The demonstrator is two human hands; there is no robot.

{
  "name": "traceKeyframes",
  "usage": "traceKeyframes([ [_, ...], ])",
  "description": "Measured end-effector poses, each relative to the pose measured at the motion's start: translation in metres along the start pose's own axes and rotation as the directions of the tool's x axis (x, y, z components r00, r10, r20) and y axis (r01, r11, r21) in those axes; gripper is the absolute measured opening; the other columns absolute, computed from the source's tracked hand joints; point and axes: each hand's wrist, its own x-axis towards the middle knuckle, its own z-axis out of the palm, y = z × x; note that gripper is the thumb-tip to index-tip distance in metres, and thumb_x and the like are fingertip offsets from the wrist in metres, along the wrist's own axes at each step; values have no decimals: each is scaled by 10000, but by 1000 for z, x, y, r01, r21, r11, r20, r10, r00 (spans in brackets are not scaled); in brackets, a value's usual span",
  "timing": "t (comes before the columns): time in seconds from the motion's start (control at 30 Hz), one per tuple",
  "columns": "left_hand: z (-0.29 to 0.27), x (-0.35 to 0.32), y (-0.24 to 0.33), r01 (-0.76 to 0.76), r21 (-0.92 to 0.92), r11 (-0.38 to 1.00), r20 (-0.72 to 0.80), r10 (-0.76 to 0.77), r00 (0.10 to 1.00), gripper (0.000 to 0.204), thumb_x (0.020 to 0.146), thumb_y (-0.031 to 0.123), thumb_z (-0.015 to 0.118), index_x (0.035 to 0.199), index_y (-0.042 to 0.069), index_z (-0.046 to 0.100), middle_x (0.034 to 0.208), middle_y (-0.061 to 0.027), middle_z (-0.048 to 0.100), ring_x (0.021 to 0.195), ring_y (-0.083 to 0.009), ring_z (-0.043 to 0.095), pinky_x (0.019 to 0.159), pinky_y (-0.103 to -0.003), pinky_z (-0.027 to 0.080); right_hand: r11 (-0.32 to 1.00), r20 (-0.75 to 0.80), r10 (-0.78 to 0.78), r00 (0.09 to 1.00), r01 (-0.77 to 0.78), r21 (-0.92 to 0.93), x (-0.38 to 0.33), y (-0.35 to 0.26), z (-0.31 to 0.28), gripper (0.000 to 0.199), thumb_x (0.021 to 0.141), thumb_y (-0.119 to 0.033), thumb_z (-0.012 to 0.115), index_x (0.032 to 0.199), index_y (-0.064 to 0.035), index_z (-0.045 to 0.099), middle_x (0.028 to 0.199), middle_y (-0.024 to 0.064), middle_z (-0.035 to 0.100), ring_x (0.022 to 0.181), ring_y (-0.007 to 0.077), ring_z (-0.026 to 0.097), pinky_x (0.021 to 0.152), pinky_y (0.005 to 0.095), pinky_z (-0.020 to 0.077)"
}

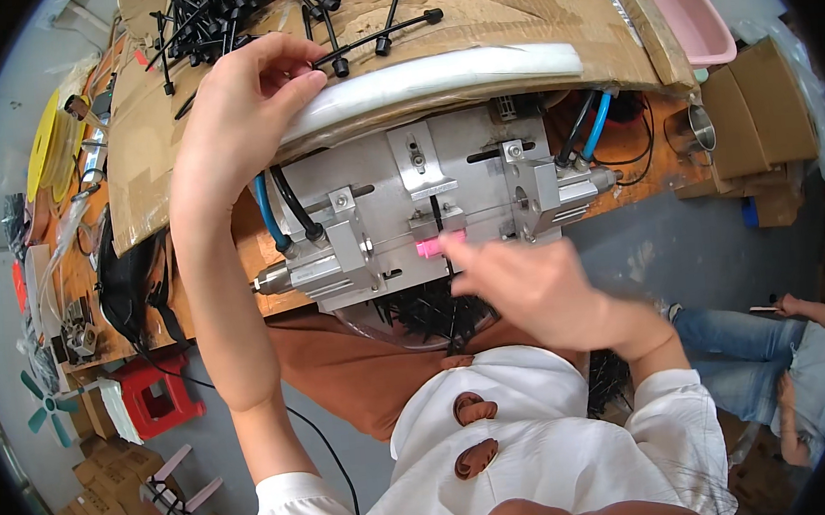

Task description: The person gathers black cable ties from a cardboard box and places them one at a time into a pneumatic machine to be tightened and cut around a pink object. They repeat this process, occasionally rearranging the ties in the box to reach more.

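Note:
My left hand (253,96) reaches over the cardboard, thumb and fingers closed at the near end of a thin black rod with a knobbed tip (378,35). Beside it lies a heap of similar black rods (214,18). My right hand (529,283) is smeared by motion in front of a metal clamping fixture (415,162). Its index fingertip is at a small pink piece (440,244) in the fixture's middle; the other fingers are too blurred to read. A dark rod stands upright in the fixture just behind the pink piece.
A white padded strip (447,73) runs along the cardboard's (501,12) near edge. Cylinders with blue and black hoses flank the fixture. More black rods (431,314) hang below it. At right are a metal cup (691,130), a pink tub (682,4), cartons and another person (772,338).

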Motion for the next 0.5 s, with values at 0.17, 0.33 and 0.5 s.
traceKeyframes([
  [0.17, -6, -17, -1, -84, -9, 996, -29, 84, 996, 192, 794, 54, 692, 974, 2, 649, 772, -52, 616, 704, -121, 526, 690, -270, 467, 863, -354, -296, 887, 89, -498, 122, 74, -28, 336, 746, -1, 636, 1079, -40, 640, 751, 22, 568, 617, 99, 578, 500, 232, 451],
  [0.33, 33, -79, 23, -113, 265, 957, -389, 214, 896, 403, 748, -14, 669, 1145, 32, 614, 874, -69, 583, 769, -202, 519, 696, -328, 444, 947, -281, -186, 941, 95, -308, 149, 80, -43, 181, 858, -19, 559, 1030, 15, 604, 716, 119, 555, 641, 228, 564, 619, 326, 481],
  [0.5, 121, -166, 48, -136, 390, 911, -233, 241, 942, 608, 734, -64, 606, 1325, -69, 464, 964, -96, 540, 852, -222, 501, 758, -342, 436, 934, -184, 291, 939, -237, 269, 111, 65, -63, 106, 814, -46, 571, 891, -1, 629, 799, 186, 626, 737, 274, 641, 642, 369, 499],
])
